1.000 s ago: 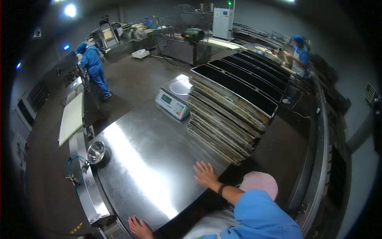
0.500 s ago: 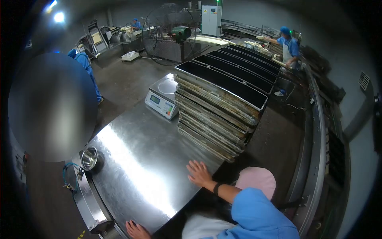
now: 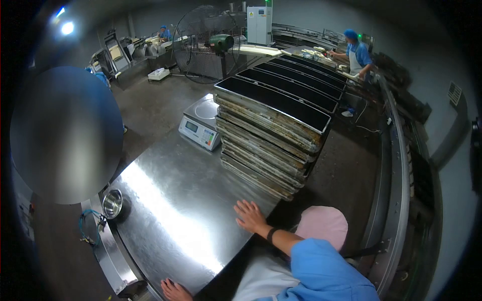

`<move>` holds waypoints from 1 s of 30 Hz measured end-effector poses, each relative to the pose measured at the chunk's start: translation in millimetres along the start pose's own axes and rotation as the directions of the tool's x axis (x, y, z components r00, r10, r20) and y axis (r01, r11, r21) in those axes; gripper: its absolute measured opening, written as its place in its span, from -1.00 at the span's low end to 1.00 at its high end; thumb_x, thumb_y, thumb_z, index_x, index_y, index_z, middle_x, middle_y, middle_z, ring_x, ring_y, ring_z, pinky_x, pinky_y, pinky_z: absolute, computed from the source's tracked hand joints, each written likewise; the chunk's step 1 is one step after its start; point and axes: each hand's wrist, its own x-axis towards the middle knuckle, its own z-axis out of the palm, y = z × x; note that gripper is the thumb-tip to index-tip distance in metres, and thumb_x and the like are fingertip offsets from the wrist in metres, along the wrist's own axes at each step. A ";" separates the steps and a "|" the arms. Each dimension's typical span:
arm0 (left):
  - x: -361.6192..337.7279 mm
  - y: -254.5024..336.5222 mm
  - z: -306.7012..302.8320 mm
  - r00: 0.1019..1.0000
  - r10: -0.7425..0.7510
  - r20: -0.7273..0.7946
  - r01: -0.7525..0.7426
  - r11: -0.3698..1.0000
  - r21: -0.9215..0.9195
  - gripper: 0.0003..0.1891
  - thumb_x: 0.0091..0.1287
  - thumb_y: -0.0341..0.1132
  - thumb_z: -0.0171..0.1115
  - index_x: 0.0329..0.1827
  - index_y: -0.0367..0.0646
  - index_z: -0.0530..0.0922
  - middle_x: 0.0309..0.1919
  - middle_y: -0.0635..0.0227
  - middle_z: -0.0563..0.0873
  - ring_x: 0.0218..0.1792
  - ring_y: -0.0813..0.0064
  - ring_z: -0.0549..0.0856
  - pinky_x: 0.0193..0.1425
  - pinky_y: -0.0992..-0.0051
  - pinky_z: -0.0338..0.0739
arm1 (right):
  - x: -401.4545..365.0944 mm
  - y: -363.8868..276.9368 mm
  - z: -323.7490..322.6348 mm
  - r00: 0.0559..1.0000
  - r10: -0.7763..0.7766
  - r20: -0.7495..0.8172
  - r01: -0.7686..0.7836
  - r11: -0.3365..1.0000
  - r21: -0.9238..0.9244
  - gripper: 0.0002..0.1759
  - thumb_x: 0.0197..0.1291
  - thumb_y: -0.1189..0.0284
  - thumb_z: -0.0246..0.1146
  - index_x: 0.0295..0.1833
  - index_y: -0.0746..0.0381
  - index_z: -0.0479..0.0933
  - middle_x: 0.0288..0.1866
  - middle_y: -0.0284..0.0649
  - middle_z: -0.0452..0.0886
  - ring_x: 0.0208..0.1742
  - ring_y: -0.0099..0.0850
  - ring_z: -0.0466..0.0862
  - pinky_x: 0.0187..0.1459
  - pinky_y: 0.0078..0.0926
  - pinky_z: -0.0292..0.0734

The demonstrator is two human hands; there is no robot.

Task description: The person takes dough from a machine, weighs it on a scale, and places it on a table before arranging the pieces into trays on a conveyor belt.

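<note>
My right hand [image 3: 249, 216] lies flat on the steel table [image 3: 175, 180] by its right edge, fingers spread, a dark band on the wrist. At the table's front edge my left hand [image 3: 175, 290] rests with its fingers apart; only part of it shows. Neither hand holds anything. Beyond my right hand stands a tall stack of dark-lined baking trays [image 3: 271, 150] with worn, stained sides. A digital scale [image 3: 199, 128] sits beside the stack. Near the table's left edge is a shiny metal bowl [image 3: 112, 203].
A pink round stool seat [image 3: 323, 227] is close to my right arm. More black trays [image 3: 301, 83] extend behind the stack. A large fan [image 3: 221, 44] stands beyond the scale. One co-worker [image 3: 356, 55] is at the far right; a blurred round shape [image 3: 65, 135] blocks the left.
The view has shifted slightly. My hands stay flat on the table. At the far right, the co-worker has drawn in an outstretched arm; the person at left is now mostly hidden.
</note>
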 end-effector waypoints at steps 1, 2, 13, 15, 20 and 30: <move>0.6 0.7 -0.6 1.000 0.002 -0.001 -0.002 1.000 0.000 -0.59 0.34 -0.19 -0.22 0.21 -0.15 0.28 0.27 0.21 0.24 0.30 0.23 0.17 0.31 0.28 0.01 | 0.4 0.2 -0.3 1.000 0.002 0.015 -0.002 1.000 -0.009 -0.41 0.20 0.07 -0.07 0.30 0.10 0.16 0.37 -0.22 0.08 0.37 -0.27 0.05 0.33 -0.18 -0.09; 0.5 1.7 -1.8 1.000 -0.003 0.007 0.003 1.000 -0.003 -0.58 0.34 -0.19 -0.22 0.21 -0.15 0.28 0.27 0.20 0.24 0.30 0.23 0.17 0.31 0.28 0.01 | 0.4 0.2 -0.4 1.000 0.003 0.015 -0.003 1.000 -0.009 -0.41 0.20 0.07 -0.07 0.30 0.10 0.16 0.37 -0.22 0.08 0.37 -0.27 0.05 0.33 -0.18 -0.09; 1.6 -3.5 6.2 1.000 -0.021 0.009 0.021 0.999 -0.024 -0.59 0.31 -0.23 -0.16 0.18 -0.19 0.29 0.26 0.19 0.25 0.30 0.22 0.17 0.31 0.25 0.01 | 2.2 1.4 1.8 0.999 0.013 0.046 -0.015 0.999 0.045 -0.40 0.18 0.11 -0.04 0.29 0.13 0.16 0.37 -0.20 0.07 0.37 -0.24 0.05 0.33 -0.16 -0.11; 0.3 -4.8 8.2 1.000 -0.012 -0.011 0.011 0.997 -0.072 -0.59 0.26 -0.25 -0.09 0.16 -0.21 0.30 0.25 0.17 0.26 0.29 0.19 0.17 0.32 0.23 -0.01 | 0.8 1.7 2.3 0.999 -0.005 0.036 0.003 0.999 0.047 -0.41 0.17 0.12 -0.04 0.29 0.13 0.16 0.36 -0.20 0.08 0.37 -0.24 0.05 0.32 -0.16 -0.11; 5.0 -12.2 13.5 0.998 -0.021 -0.066 0.013 0.993 -0.118 -0.59 0.16 -0.26 -0.01 0.08 -0.21 0.37 0.19 0.09 0.30 0.26 0.16 0.21 0.31 0.17 0.00 | 3.7 -1.2 2.4 0.999 -0.031 -0.036 0.032 0.999 0.035 -0.40 0.08 0.14 0.04 0.24 0.15 0.23 0.30 -0.17 0.18 0.33 -0.21 0.12 0.29 -0.11 -0.07; 6.6 -11.2 8.7 0.992 -0.004 -0.129 -0.012 0.993 -0.122 -0.60 0.11 -0.24 0.01 0.03 -0.17 0.42 0.12 0.09 0.38 0.20 0.18 0.28 0.30 0.18 0.03 | 5.3 -3.3 2.8 0.996 -0.073 -0.048 0.076 0.995 0.062 -0.43 0.04 0.21 0.08 0.18 0.21 0.28 0.28 -0.14 0.20 0.32 -0.17 0.10 0.30 -0.11 -0.10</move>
